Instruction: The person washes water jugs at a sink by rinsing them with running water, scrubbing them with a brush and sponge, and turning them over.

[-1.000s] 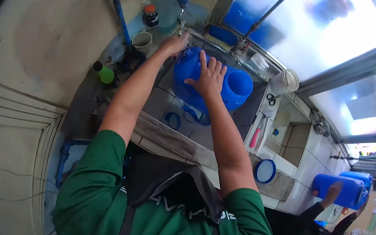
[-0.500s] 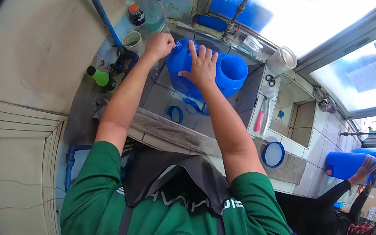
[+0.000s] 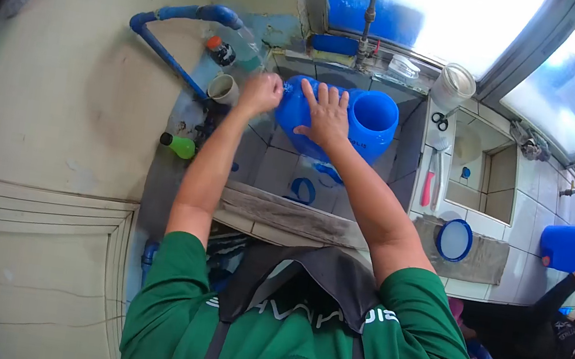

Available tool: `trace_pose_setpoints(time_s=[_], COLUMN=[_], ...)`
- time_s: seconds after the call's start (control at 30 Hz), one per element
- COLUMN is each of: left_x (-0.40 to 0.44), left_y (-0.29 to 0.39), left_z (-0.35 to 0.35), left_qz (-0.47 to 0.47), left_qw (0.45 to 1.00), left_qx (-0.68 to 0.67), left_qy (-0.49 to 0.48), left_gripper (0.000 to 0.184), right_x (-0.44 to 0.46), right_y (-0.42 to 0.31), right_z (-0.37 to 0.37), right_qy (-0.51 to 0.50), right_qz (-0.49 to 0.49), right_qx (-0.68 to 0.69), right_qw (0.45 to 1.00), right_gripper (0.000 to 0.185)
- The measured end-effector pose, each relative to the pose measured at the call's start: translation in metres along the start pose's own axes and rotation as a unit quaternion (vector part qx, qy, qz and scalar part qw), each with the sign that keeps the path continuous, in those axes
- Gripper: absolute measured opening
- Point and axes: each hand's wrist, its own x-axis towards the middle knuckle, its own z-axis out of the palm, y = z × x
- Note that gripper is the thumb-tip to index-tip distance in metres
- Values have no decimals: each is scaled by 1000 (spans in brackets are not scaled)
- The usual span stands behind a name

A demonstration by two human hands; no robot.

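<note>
A blue jug lies in the tiled basin, its wide round opening at the right. My right hand rests on top of it with the fingers spread. At the jug's left end, my left hand is closed; what it grips, if anything, is hidden. White suds or water show on the jug beside that hand. Below the jug, on the basin floor, is a blue ring. A blue pipe bends above and left of my left hand.
A mug, an orange-capped bottle and a green bottle stand at the left. Scissors, a pink-handled brush and a round blue-rimmed lid lie at the right. Another person holds a blue container at the far right.
My left hand has gone from loosely open by the pipe outlet to closed at the jug's end. The spread right hand stays on the jug. The whole view has shifted.
</note>
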Motion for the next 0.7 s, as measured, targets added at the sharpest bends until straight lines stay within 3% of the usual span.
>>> trace_pose_setpoints(time_s=[0.17, 0.23, 0.27, 0.33, 0.47, 0.53, 0.57, 0.63, 0.67, 0.7], left_x=[-23, -26, -24, -19, 15, 32, 31, 39, 44, 41], left_y=[38, 47, 49, 53, 24, -7, -6, -15, -27, -5], left_z=[12, 9, 6, 1, -20, -20, -33, -34, -26, -41], left_qz=[24, 17, 15, -23, 7, 143, 161, 174, 216, 166], left_qw=[993, 993, 993, 990, 987, 988, 983, 967, 962, 969], left_qx=[77, -52, -53, -129, -20, 8, -41, -65, -62, -34], left_qy=[88, 105, 107, 52, 157, 50, -81, -176, -157, -179], left_gripper=[13, 11, 11, 12, 17, 22, 28, 29, 29, 26], right_x=[4, 5, 5, 4, 5, 3, 1, -1, -2, -1], right_y=[2, 3, 3, 3, 3, 2, 1, 3, 4, 5], right_z=[5, 2, 3, 5, 2, 3, 4, 10, 9, 9], right_qy=[13, -12, -13, 8, -12, 7, 12, 34, 42, 51], right_qz=[1, 5, 3, 4, 1, 1, 0, 0, -4, -5], right_qx=[-5, 3, 1, 7, 9, 18, 33, 53, 62, 68], right_qw=[1000, 1000, 1000, 1000, 1000, 1000, 999, 998, 997, 996], right_gripper=[120, 119, 119, 119, 118, 118, 118, 118, 119, 120])
